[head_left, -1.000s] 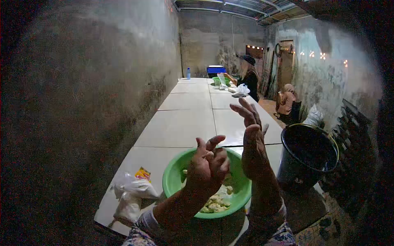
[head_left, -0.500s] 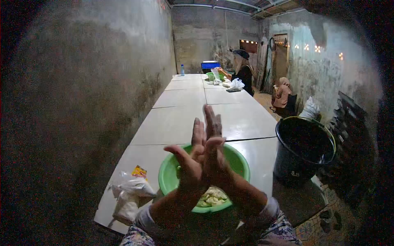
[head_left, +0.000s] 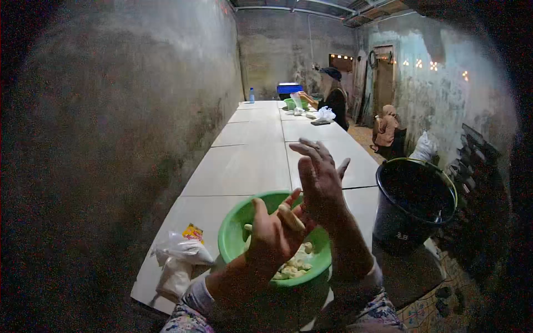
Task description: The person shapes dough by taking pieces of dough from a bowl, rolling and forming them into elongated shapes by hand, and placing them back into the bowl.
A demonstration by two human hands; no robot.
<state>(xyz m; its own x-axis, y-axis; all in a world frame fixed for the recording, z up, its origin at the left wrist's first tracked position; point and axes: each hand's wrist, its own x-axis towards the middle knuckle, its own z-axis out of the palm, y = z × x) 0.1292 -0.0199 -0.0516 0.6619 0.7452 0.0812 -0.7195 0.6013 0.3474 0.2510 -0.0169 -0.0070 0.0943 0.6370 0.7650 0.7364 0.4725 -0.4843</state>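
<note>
My left hand is palm up over the green bowl, holding a short, pale, elongated piece of dough on its fingers. Just to the right and higher, my right hand is raised with its fingers stretched out and nothing in it. The two hands are close together, and whether they touch is unclear. Pale lumps of dough lie in the bowl below, partly hidden by my left hand and wrist.
Clear bags of white powder and a yellow-red packet lie left of the bowl. A black bucket stands at the right. At the far end, a person works beside another green bowl; another person sits farther right.
My hands were apart, came together palm to palm, and have parted again, my right hand moving up and right. The dough piece between them now shows on my left hand.
</note>
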